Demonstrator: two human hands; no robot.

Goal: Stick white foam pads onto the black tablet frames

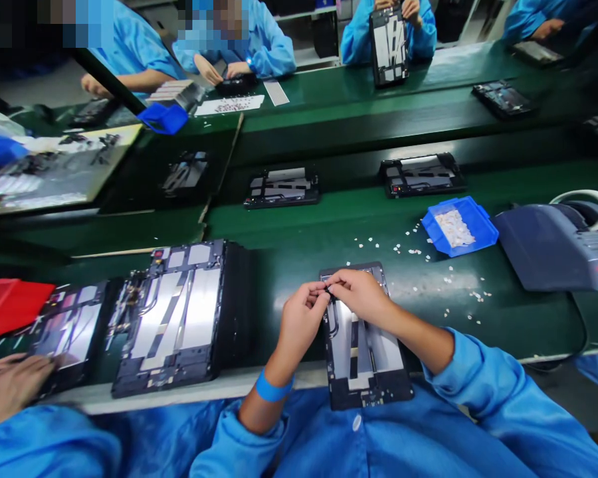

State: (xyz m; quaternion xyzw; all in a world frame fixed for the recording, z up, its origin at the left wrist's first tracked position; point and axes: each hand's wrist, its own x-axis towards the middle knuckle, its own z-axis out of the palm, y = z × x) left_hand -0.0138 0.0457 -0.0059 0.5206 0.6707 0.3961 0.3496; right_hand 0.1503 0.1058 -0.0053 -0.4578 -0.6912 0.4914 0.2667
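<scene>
An opened tablet chassis [363,365] lies in front of me on the green belt, its near end overhanging the edge. My left hand [301,322] and my right hand [361,292] meet over its far left corner. Their fingertips pinch something tiny there, too small to identify. A blue band circles my left wrist.
A stack of tablet chassis [179,315] lies to the left, with a co-worker's hand [10,385] on another chassis [70,332]. A blue bin [461,226] of small white pieces, scattered pieces and a grey tape dispenser [553,245] sit to the right. Other workers sit opposite.
</scene>
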